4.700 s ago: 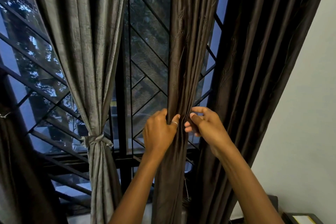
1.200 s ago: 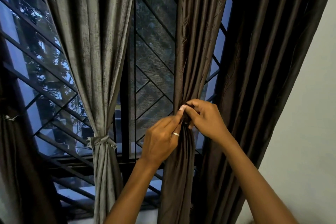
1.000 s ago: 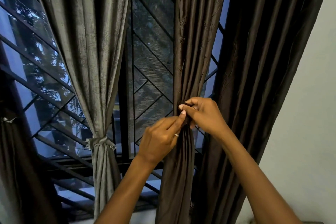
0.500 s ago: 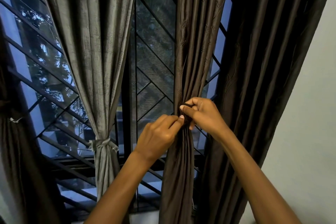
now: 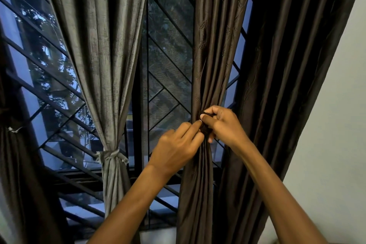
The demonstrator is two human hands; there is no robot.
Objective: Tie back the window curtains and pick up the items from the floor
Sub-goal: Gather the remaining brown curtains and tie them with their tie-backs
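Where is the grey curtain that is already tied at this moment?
In the head view, the grey curtain hangs left of centre, before the window grille, left of both hands.

Single head cam, wide-angle, close to the window, tilted slightly up at the curtains. Both forearms enter from the bottom edge. No second view.

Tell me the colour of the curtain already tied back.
Grey curtain, a light silvery tone with a woven texture; the head view shows it.
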